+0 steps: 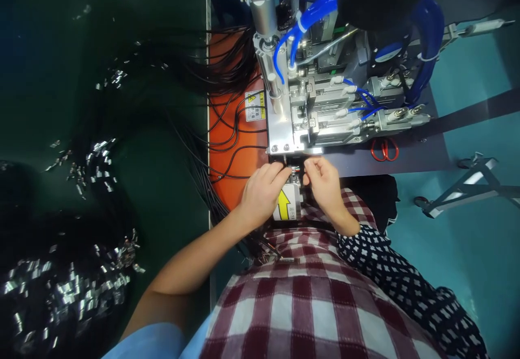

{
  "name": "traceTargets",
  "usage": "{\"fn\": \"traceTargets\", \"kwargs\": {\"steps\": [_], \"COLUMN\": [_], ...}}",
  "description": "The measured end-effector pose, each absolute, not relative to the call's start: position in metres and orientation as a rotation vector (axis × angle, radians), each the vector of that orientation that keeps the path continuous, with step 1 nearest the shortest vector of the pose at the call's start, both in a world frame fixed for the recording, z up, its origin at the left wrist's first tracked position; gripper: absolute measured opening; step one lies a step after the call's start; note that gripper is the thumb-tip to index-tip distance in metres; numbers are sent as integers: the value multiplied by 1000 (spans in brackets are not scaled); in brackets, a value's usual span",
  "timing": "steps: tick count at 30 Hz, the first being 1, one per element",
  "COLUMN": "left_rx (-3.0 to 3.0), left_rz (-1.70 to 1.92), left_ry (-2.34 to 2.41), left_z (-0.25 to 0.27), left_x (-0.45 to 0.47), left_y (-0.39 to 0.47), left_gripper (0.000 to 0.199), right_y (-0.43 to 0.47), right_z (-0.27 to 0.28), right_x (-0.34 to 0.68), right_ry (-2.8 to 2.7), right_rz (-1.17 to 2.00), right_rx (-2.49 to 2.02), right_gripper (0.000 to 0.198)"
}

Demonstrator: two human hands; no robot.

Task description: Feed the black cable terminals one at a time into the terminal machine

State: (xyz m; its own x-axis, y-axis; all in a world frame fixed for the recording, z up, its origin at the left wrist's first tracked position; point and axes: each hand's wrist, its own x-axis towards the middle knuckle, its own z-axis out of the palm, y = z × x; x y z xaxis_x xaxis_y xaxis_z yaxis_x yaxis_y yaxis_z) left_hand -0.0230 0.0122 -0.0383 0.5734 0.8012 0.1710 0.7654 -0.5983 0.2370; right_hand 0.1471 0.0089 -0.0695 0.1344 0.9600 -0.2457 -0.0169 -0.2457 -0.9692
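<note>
My left hand [266, 191] is closed at the near end of the machine, fingers bent and fingertips by a small metal piece [296, 169]. A thin black cable [233, 176] runs from the left into this hand, which seems to grip it; the fingers hide its end. Just right of the metal piece, my right hand [325, 185] is closed in a pinch, thumb against forefinger. What it pinches, if anything, is too small to make out. Below the fingertips lies a white plate with a yellow arrow [285, 204]. The machine [280, 126] stands directly beyond both hands.
Blue air hoses [320, 15] and metal cylinders rise beyond the hands. Bundled black cables [227, 66] cross the orange surface [225, 191] on the left. Many metal-ended cables [69, 288] lie on the dark green surface. Red-handled scissors [384, 150] lie at right, near a wheeled metal stand [463, 188].
</note>
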Motion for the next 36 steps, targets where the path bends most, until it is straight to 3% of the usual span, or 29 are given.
{"fn": "traceTargets", "kwargs": {"steps": [6,12,19,26,36], "left_rx": [2636,2647,2627,2639,2242], "left_rz": [391,403,389,355,628], "left_ry": [1341,1326,1336,1353,1309], "left_z": [-37,-39,-39,-38,-31], "left_x": [-23,-24,-25,-23,-44], "left_y": [12,12,12,12,10], "left_gripper": [35,34,34,33,36], "right_y": [7,5,9,14,14], "right_z": [-68,-68,-71,-67,-68], "right_x": [146,146,142,138,140], "right_ry": [-1007,-955,-962,-581,-628], "right_rz": [1418,1298,1364,1705,1695], "right_rx": [-1382,-1411,-1422,-1292,-1289], "right_gripper": [23,20,23,33,35]}}
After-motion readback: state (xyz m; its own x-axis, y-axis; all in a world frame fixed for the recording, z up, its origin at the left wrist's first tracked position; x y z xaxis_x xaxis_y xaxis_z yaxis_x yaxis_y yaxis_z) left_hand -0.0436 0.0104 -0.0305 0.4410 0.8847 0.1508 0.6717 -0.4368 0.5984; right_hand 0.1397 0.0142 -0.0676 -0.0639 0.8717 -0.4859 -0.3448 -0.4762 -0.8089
